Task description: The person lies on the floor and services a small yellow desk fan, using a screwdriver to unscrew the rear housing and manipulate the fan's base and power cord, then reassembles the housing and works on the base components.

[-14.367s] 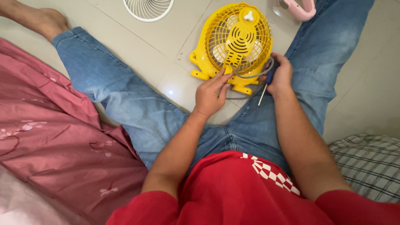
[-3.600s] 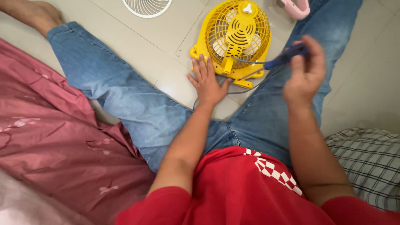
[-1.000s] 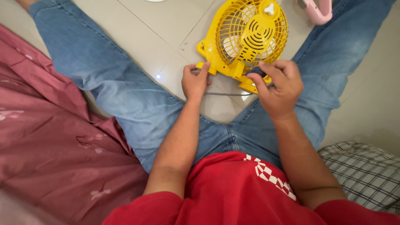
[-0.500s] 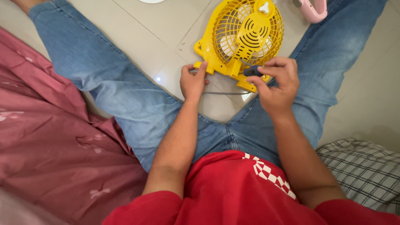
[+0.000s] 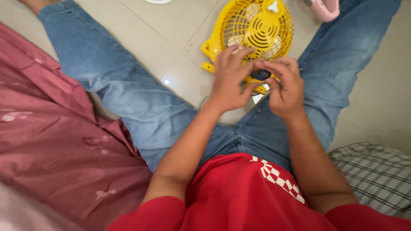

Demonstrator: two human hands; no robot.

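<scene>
Change since earlier frame: both hands have closed in over the lower front of the yellow fan (image 5: 252, 32); half a second ago the left hand lay lower, beside the fan's base, and now its fingers reach up onto the grille.
Left hand: the left hand (image 5: 229, 83) is spread, fingertips resting on the lower edge of the grille, palm over the base.
Right hand: the right hand (image 5: 284, 87) is curled, thumb and fingers pinching a dark screwdriver handle (image 5: 260, 75); the shaft and tip are hidden behind the fingers.
Fan position: it lies on the floor between the person's spread legs, grille up, tilted slightly away, base towards the body.
Step in hand: by my judgement, the tool is being set to a fastener at the fan's lower rim while the other hand steadies the housing.
Next move calls for: a firm hold on the fan so it does not slide on the smooth tiles, and the tool kept square to the fastener.
Surface: pale glossy floor tiles (image 5: 171, 30).
Room: a pink object (image 5: 325, 8) lies at the top edge, red-pink cloth (image 5: 55, 149) on the left, a checked pillow (image 5: 376, 175) lower right.
</scene>
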